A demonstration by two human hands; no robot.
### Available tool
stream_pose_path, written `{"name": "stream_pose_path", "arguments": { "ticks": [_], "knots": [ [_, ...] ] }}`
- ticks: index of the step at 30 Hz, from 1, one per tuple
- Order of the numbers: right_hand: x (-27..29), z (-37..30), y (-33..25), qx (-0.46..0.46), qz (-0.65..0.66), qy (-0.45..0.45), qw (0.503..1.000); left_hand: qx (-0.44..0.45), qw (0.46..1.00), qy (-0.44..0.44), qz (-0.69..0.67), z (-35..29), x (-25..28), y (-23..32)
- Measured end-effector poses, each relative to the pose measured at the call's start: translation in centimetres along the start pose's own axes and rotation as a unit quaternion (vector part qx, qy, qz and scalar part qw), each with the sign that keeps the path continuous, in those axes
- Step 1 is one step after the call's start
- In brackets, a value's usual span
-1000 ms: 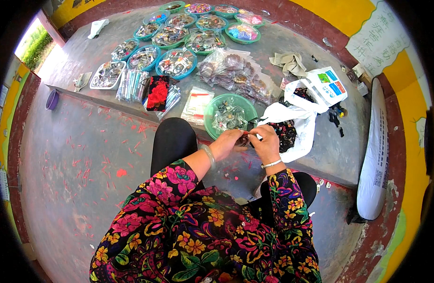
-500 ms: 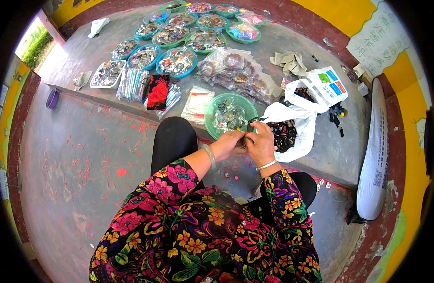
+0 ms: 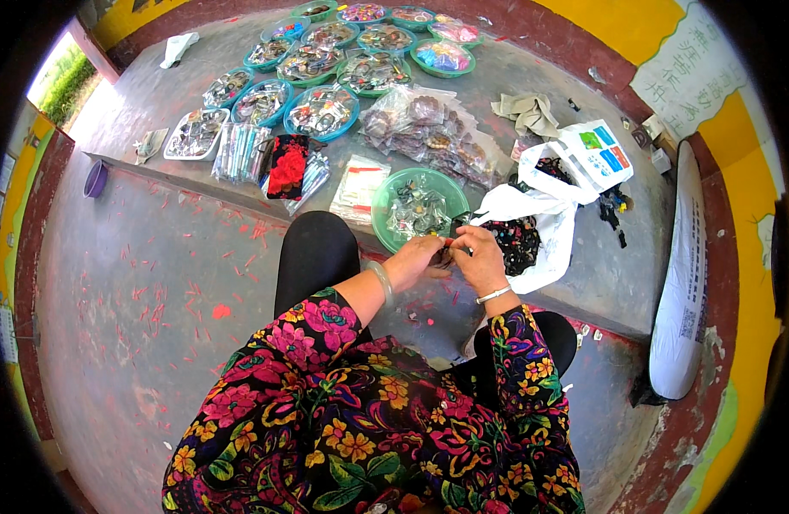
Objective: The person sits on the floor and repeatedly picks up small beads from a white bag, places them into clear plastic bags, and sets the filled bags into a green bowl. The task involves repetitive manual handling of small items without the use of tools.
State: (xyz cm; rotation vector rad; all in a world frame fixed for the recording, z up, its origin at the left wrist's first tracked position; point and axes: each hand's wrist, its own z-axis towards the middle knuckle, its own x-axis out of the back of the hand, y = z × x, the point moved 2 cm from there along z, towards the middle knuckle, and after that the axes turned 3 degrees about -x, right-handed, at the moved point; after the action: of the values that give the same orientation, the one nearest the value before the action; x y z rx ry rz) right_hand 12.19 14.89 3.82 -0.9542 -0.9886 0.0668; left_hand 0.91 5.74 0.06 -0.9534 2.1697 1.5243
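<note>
My left hand is closed at the near rim of a green plastic basin, its fingers around a small dark item that I cannot name. Fingertips of my right hand pinch at the same spot, where a bit of red shows between the two hands. Small clear packets with dark pieces inside lie in the basin. Just beyond my right hand, a white plastic bag gapes over a heap of black beaded or patterned pieces.
Several basins of packed small goods cover the raised concrete ledge. Clear bags of brown round pieces lie nearer, beside a red-and-black floral pouch and white packets with red strips. A long pale wrapped object leans at the right.
My right hand has shifted slightly right and down, its fingers drawing a little away from the left. The left hand stays nearly in place.
</note>
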Motion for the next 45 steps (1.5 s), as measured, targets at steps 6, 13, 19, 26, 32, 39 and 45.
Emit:
{"name": "stream_pose_path", "arguments": {
  "ticks": [6, 13, 19, 26, 32, 39, 45],
  "knots": [
    [0.2, 0.0, -0.4, 0.015, -0.017, 0.061, 0.998, 0.012, 1.000, -0.024, 0.004, -0.3, -0.2, 0.2],
    [0.1, -0.1, -1.0, 0.060, -0.057, 0.048, 0.995, -0.010, 0.998, -0.049, 0.025, 0.2, 0.2, -0.6],
    [-0.4, 0.1, 0.2, 0.100, -0.081, -0.041, 0.991, -0.001, 1.000, -0.009, -0.002, 0.2, 0.1, -0.5],
    [0.1, -0.2, -1.4, 0.098, -0.081, -0.120, 0.985, -0.013, 1.000, -0.017, -0.006, 0.1, 0.1, -0.3],
    [-1.0, -0.2, 1.2, 0.081, -0.122, -0.195, 0.970, -0.145, 0.960, -0.098, 0.217, 1.7, 2.0, -2.2],
    [-0.3, 0.0, 1.2, 0.063, -0.062, -0.145, 0.985, -0.009, 0.996, -0.083, 0.016, -0.3, -0.1, 0.2],
    [-0.9, 0.0, 2.1, 0.068, -0.049, -0.140, 0.987, -0.007, 0.995, -0.060, 0.086, 0.3, 0.3, -0.4]
  ]
}}
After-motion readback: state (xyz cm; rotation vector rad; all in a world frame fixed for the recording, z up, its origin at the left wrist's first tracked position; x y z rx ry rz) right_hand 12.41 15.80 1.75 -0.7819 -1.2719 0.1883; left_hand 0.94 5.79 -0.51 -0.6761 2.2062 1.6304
